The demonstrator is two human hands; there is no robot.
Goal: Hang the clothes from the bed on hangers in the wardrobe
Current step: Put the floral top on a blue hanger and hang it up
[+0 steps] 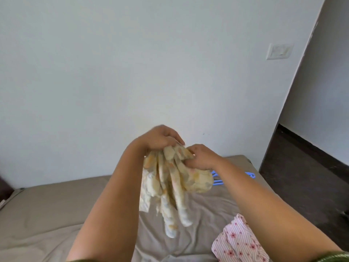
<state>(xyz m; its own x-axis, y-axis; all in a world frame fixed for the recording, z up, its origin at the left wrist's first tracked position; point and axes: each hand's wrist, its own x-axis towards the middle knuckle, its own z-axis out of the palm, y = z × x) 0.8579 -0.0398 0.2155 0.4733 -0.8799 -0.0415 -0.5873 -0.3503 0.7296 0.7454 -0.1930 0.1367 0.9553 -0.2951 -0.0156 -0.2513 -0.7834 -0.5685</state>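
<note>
A pale yellow patterned garment [170, 178] is hanging bunched from both hands. A pink striped floral garment [238, 241] is lying crumpled under the right forearm, blue hangers [217, 178] beyond it.

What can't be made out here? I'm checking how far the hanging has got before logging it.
- Yellow garment, head view: bunched and motion-blurred in left hand and right hand; its type is unclear.
- Blue hangers: mostly hidden behind right forearm; count unclear.
- Pink striped garment: cut off by bottom edge.
- Wardrobe: out of frame.
</note>
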